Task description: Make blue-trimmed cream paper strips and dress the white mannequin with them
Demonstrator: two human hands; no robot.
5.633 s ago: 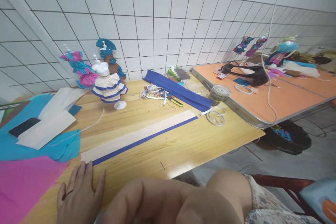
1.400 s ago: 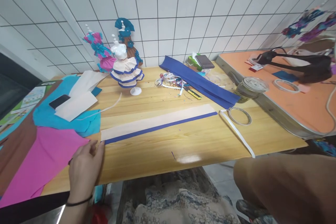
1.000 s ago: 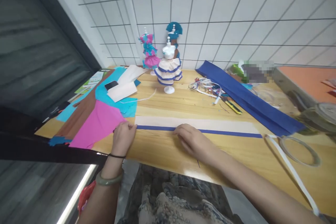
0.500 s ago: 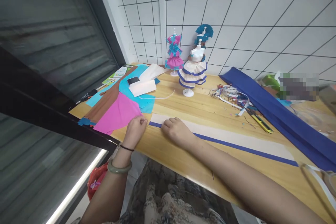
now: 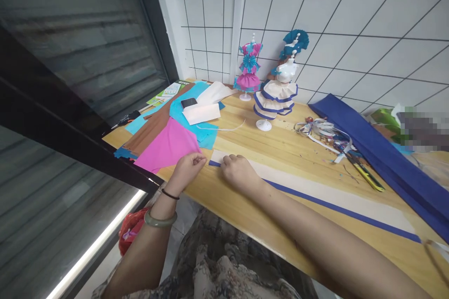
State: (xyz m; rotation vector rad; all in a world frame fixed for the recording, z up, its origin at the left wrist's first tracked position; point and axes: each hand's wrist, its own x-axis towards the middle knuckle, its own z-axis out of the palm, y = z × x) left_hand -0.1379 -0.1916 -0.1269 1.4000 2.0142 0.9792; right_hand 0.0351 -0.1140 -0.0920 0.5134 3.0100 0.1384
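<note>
A long strip of cream crepe paper (image 5: pixel 315 184) with a dark blue edge lies slanting along the table front. My right hand (image 5: pixel 240 173) rests near its left end, fingers curled down over the blue edge; its fingertips are hidden underneath. Just left of the strip's end, my left hand (image 5: pixel 187 170) is closed, thumb and fingers pressed together; whatever they hold, if anything, cannot be made out. That hand sits by the corner of a pink paper sheet (image 5: pixel 170 147). Behind stands a small white dress form (image 5: pixel 286 72) wearing a tiered cream skirt with blue trim.
A second dress form (image 5: pixel 249 79) in pink and turquoise stands at the back, with a teal one (image 5: pixel 296 42) beside it. On the right lie scraps and ribbons (image 5: pixel 321 131), a yellow cutter knife (image 5: pixel 366 175) and a long blue paper piece (image 5: pixel 372 149). Turquoise paper (image 5: pixel 208 139) is at left.
My view has turned slightly left, so the table things sit further right. My left hand's fingers have rolled a little toward the strip; my right hand stays on it.
</note>
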